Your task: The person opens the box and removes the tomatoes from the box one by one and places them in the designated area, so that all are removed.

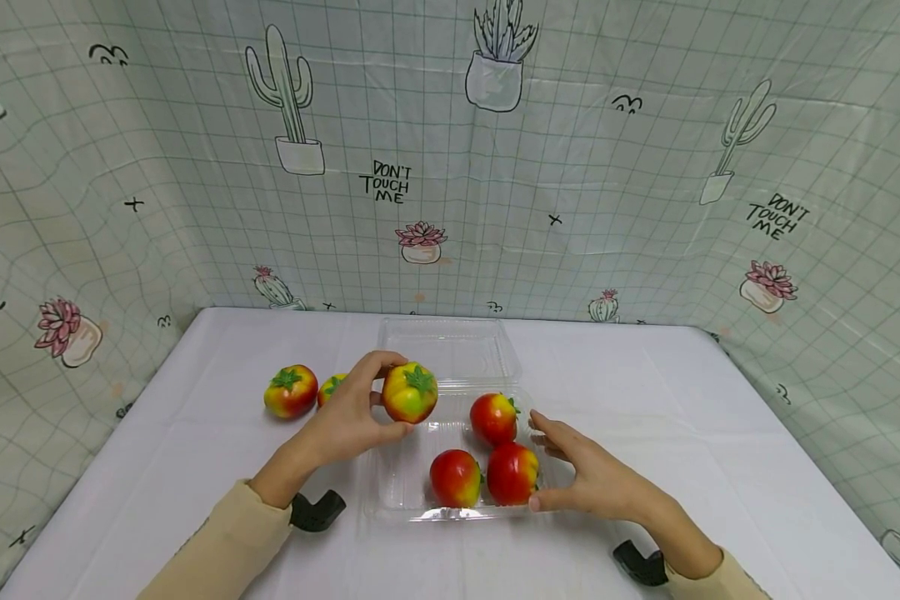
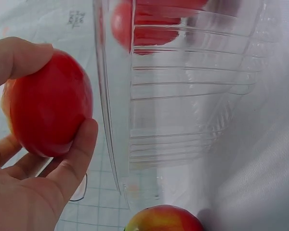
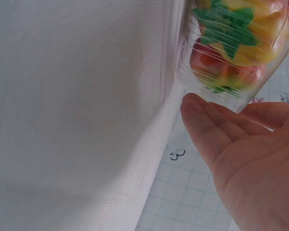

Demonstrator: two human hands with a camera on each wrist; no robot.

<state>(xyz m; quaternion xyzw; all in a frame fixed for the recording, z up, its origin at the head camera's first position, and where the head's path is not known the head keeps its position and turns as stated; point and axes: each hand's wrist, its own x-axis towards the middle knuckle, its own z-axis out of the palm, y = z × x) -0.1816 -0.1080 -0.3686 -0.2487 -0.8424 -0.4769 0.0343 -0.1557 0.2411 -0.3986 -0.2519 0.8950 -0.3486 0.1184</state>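
My left hand holds a glossy red-and-yellow fruit with a green leafy top, thumb and fingers around its sides. It is above the left part of a clear plastic clamshell box. In the left wrist view the fruit shows its smooth red side next to the box wall. Three similar fruits lie inside the box: one at the back, one at front left, one at front right. My right hand is at the box's right side, fingers extended and thumb apart, holding nothing.
Two more fruits stand on the white cloth left of the box: one in full view and one partly hidden behind my left hand. The box's lid lies folded back behind it. A patterned curtain surrounds the table.
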